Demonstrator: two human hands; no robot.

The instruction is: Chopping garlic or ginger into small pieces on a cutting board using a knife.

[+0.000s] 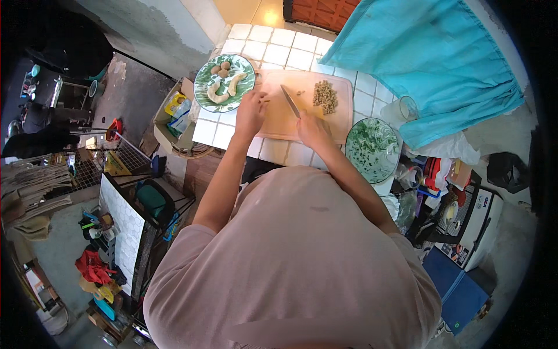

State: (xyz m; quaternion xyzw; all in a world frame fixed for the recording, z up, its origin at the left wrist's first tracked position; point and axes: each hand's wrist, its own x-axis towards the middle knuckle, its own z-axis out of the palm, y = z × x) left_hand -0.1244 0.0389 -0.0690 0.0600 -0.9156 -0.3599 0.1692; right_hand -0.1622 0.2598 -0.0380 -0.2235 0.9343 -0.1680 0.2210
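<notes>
A pale wooden-coloured cutting board (279, 125) lies on the tiled counter in front of me. My right hand (314, 129) grips a kitchen knife (289, 100) by the handle, its blade slanting up and left above the board. At the board's left side my left hand (251, 112) has its fingers curled together; small brownish bits show at the fingertips, too small to name. A heap of small brown diced pieces (325, 98) sits on the board's right part, with a few loose bits (300, 93) between it and the blade.
Left of the board, a green-patterned plate (200, 96) carries two peeled bananas (216, 93) and several round brown pieces (221, 70). Another green-patterned plate (372, 148) stands at the right, near a clear cup (401, 110). A turquoise curtain (430, 64) hangs over the counter's right side.
</notes>
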